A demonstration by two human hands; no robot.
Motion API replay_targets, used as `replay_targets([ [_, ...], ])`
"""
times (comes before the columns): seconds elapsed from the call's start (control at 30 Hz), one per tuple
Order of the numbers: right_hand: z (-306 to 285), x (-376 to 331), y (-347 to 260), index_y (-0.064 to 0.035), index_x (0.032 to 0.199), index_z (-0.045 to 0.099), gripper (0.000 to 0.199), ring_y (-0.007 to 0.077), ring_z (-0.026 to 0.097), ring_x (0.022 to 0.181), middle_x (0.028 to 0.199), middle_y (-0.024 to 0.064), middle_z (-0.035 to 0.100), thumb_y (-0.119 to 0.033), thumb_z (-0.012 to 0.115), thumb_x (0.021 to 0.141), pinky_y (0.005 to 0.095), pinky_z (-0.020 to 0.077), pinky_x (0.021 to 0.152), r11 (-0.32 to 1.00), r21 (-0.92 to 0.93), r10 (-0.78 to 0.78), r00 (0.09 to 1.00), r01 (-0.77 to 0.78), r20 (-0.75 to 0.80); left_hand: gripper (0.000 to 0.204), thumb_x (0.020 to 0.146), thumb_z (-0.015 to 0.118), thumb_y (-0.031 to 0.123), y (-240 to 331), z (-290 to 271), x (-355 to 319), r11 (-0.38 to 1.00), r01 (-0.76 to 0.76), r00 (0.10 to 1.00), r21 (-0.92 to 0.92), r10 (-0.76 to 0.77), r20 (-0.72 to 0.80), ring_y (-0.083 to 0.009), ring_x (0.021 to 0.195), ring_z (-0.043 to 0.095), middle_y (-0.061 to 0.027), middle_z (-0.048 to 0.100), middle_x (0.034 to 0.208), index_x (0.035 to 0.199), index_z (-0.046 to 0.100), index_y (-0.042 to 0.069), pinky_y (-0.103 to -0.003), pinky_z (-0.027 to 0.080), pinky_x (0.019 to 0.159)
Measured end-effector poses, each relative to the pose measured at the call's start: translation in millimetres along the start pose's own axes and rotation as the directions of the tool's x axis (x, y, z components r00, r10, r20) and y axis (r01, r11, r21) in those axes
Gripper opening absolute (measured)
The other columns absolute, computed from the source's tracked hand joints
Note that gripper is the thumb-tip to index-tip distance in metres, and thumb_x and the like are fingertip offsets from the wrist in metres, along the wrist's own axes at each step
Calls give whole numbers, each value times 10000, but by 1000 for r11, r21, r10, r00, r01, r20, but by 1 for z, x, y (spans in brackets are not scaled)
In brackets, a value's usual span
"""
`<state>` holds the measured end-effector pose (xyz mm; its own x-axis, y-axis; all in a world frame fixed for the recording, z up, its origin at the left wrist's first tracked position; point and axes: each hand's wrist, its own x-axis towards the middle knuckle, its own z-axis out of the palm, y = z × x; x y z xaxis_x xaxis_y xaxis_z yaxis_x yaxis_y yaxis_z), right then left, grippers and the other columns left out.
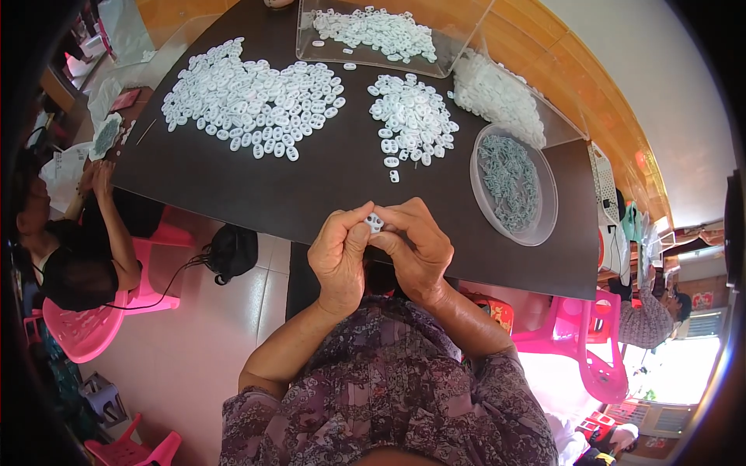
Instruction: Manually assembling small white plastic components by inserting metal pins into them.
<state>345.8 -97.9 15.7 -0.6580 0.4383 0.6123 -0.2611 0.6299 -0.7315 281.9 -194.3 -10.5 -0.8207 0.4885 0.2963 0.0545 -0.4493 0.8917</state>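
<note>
Just off the table's near edge, my left hand (340, 252) and my right hand (418, 247) meet around one small white plastic piece with dark holes (374, 223). Thumb and fingertips of each hand pinch it, hiding its edges. Beyond my hands, a similar white piece with two dark openings (394, 177) lies apart on the dark table (326, 186). Behind it is a pile of white oval pieces (412, 116), and a larger pile of them (249, 93) spreads to the left. Small grey-green metal parts, probably screws (509, 182), fill a round clear tub (536, 233) at the right.
A clear bin (466, 39) at the back holds more white ovals. Beside it, a second clear bin (571, 128) contains whitish pieces. A thin metal rod (146, 132) lies at the table's left edge. Another person (85, 256) works at left. Pink chairs (594, 349) stand around.
</note>
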Motion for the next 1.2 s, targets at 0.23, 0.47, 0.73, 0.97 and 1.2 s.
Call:
replay_targets([
  [0.23,3,2,-10,12,1010,628,317,178,537,704,868,94,617,47,699,703,271,453,587,997,8,81,995,-82,56,206,925,541,78,4,-1,1,999,-35,997,-10,34,-64,-56,746,466,-1,523,856,1085,605,-35,-184,396,658],
  [0.47,5,2,-9,12,983,609,313,215,543,706,861,103,608,-22,727,696,292,457,595,993,-97,-72,997,72,6,206,923,542,76,11,0,-1,993,-99,994,58,102,-39,-64,735,476,-13,529,847,1084,598,-41,-188,405,651],
  [0.73,7,-3,-12,30,972,594,293,259,549,716,841,126,594,-28,705,707,313,464,599,957,-201,-217,976,210,-11,217,952,505,152,9,4,-10,987,-155,987,31,156,-32,-75,784,438,-21,513,880,1045,576,-31,-206,379,717],
  [0.97,10,-5,-10,41,976,582,276,265,543,714,840,133,584,-9,681,723,322,461,594,942,-218,-265,964,254,-21,215,956,498,159,8,7,-12,980,-193,979,43,196,-62,-88,780,439,-22,510,861,1034,567,-28,-222,380,725],
  [1.2,20,-15,-16,17,1041,556,259,267,524,781,931,133,561,-84,632,815,347,457,666,962,-207,-197,978,179,-74,244,964,482,188,15,5,-17,979,-181,982,90,185,-45,-87,783,452,-30,509,876,1057,547,-28,-219,384,711],
])
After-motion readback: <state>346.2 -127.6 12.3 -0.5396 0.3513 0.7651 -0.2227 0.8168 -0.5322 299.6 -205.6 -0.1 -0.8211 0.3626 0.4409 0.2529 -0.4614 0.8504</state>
